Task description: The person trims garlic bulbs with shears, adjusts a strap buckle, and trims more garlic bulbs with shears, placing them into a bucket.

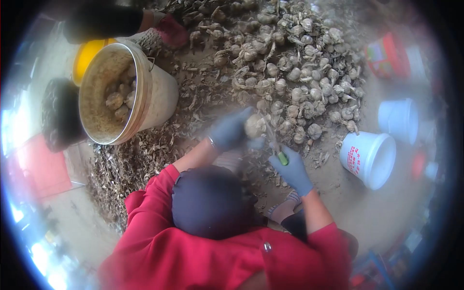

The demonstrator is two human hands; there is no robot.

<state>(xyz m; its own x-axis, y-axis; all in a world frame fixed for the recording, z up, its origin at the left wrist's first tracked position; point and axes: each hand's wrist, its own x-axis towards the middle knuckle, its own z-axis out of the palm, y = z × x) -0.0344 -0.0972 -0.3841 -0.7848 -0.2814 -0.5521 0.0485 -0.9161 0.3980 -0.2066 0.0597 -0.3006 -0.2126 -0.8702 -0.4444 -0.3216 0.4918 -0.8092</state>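
My left hand [232, 129], in a grey glove, grips a garlic bulb [255, 125] at the near edge of a large heap. Closed round the green handle of a knife [282, 158] is my right hand [294, 171], also gloved in grey. The thin blade is blurred and points up toward the bulb; whether it touches the bulb I cannot tell. The heap of garlic bulbs [295, 72], with dry stalks and roots, spreads over the ground beyond both hands.
A big whitish bucket [159, 94] with some bulbs inside stands at the left, a yellow bucket [82, 63] behind it. White bucket [355, 157], pale blue bucket [396, 118] and red bucket [389, 55] are at the right. Dry garlic scraps [130, 169] cover the ground. Another person's leg [104, 23] shows top left.
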